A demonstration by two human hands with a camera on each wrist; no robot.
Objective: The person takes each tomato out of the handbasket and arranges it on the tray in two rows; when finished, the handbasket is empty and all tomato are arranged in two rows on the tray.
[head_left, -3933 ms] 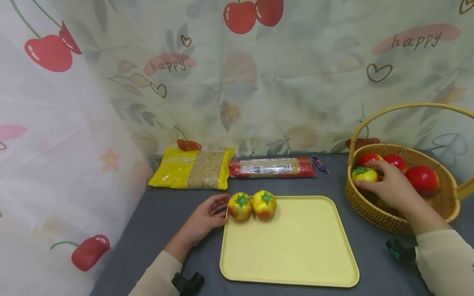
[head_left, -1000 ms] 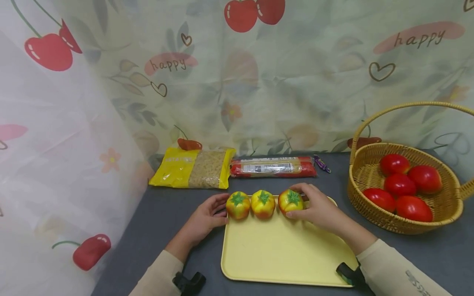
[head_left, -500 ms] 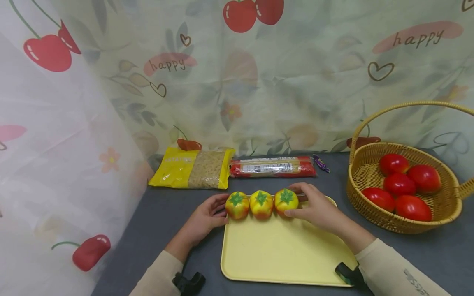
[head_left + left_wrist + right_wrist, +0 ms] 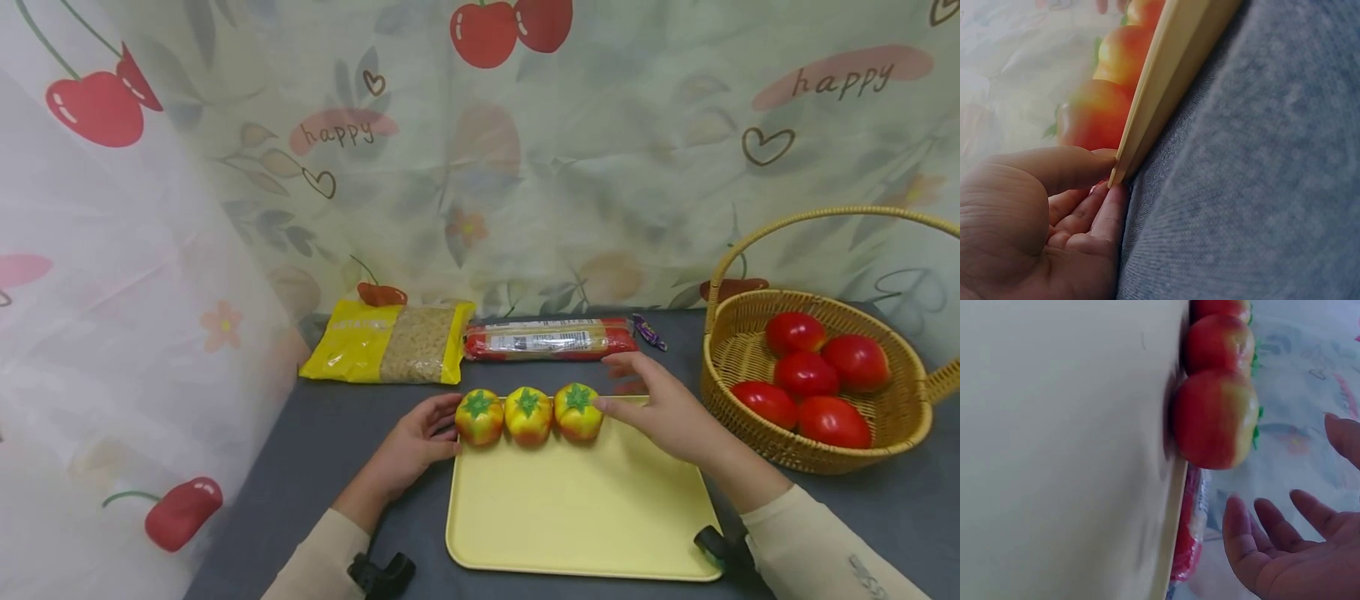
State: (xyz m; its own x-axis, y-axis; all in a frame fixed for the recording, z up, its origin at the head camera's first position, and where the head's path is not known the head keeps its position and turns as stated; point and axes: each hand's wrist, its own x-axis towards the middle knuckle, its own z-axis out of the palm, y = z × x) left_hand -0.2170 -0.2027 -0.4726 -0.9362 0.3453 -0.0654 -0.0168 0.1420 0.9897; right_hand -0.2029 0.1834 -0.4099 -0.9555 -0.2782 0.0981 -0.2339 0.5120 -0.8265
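Three yellow-red, tomato-like fruits with green leafy tops stand in a row along the far edge of the pale yellow tray (image 4: 581, 508): left (image 4: 480, 417), middle (image 4: 528, 416) and right (image 4: 578, 412). My left hand (image 4: 420, 437) pinches the tray's rim at its far left corner, thumb on the rim and fingers against the outside, beside the left fruit. Just right of the right fruit, my right hand (image 4: 667, 408) hovers over the far right part of the tray. Its fingers are spread and hold nothing; the right wrist view shows them apart from the fruit.
A wicker basket (image 4: 817, 462) with a tall handle holds several red fruits (image 4: 836, 421) on the right. Behind the tray lie a yellow pasta bag (image 4: 390, 342), a red-ended long packet (image 4: 551, 340) and a purple-wrapped sweet (image 4: 649, 332). Printed curtains stand behind and at left.
My right hand carried a yellow-red fruit from the basket to the tray, slid it left beside the middle one, then let go and drew back to the right. My left hand stayed put.
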